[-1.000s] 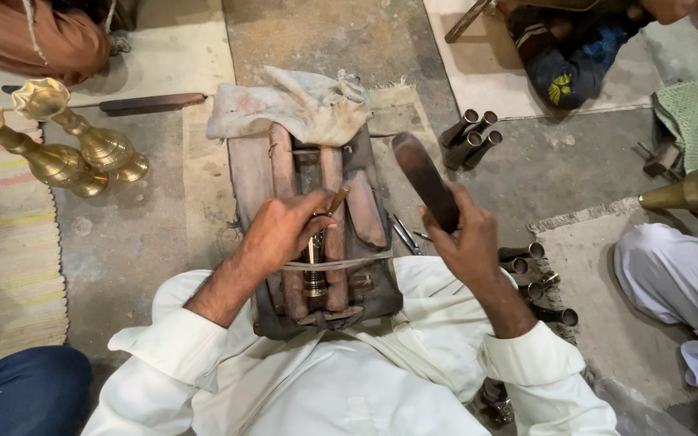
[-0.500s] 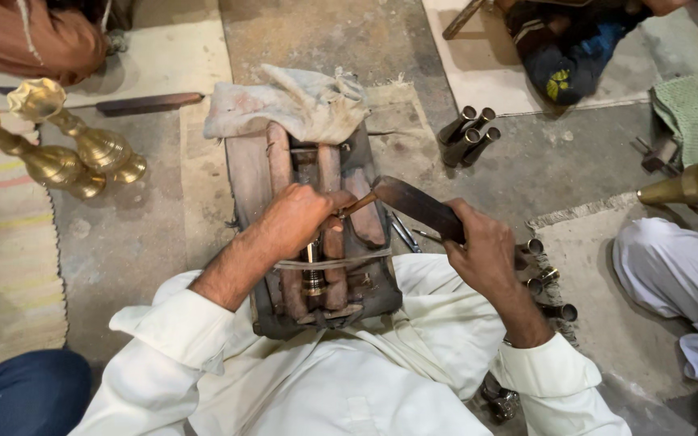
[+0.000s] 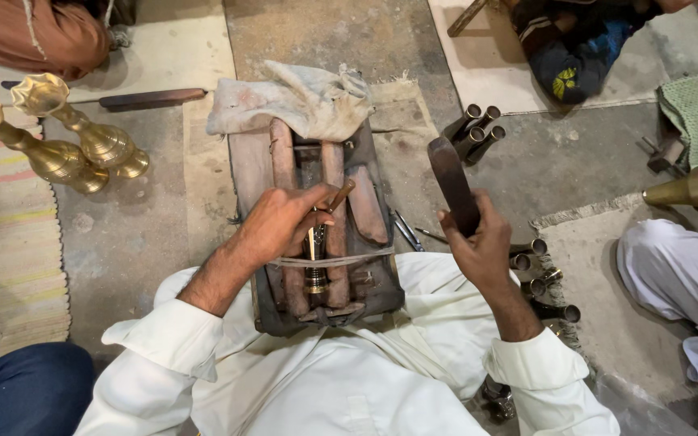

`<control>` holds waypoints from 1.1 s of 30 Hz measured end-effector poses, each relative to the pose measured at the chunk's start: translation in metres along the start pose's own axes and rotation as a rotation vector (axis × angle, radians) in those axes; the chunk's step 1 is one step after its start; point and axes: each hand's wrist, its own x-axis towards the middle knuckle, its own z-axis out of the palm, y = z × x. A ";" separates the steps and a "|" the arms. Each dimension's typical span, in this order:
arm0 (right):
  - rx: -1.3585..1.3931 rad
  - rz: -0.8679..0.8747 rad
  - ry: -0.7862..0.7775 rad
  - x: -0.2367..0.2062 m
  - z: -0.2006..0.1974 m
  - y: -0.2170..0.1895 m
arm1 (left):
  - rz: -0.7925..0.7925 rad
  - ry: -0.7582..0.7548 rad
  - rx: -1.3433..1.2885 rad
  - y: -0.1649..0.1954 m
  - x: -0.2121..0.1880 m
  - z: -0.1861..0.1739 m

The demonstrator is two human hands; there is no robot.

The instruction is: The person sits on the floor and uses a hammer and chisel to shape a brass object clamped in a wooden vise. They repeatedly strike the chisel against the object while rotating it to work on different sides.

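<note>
Wooden work block [image 3: 248,173] on the floor, long axis near-to-far, grey rag [image 3: 309,101] draped on its far end. Two brass vases [image 3: 74,137] well left. Left hand [image 3: 280,226] fingers closed, pinching a thin punch [image 3: 334,200], tip aimed near-left, over a small brass piece [image 3: 314,270] lying near-to-far on the block. Right hand [image 3: 482,242] fisted around a dark flat mallet [image 3: 450,182], head raised, pointing far.

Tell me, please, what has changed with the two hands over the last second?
The right hand has swung its dark flat bar back up; half a second ago it was lowered across to the chisel in the left hand. Nothing was let go. The left hand stays on the block, holding the chisel over the brass piece.
</note>
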 end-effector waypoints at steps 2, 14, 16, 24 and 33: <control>-0.085 -0.102 0.032 0.005 -0.001 -0.010 | 0.054 0.029 0.011 -0.001 -0.001 0.000; -0.476 -0.564 -0.224 0.058 -0.033 -0.093 | -0.006 0.293 -0.078 -0.007 -0.022 0.021; -0.458 -0.673 -0.220 0.066 -0.031 -0.103 | -0.074 0.392 -0.107 -0.006 -0.030 0.032; -0.682 -0.882 -0.270 0.093 0.000 -0.146 | -0.287 0.630 -0.216 -0.011 -0.045 0.069; -0.784 -0.868 -0.342 0.085 -0.001 -0.160 | -0.119 0.799 -0.281 -0.007 -0.049 0.077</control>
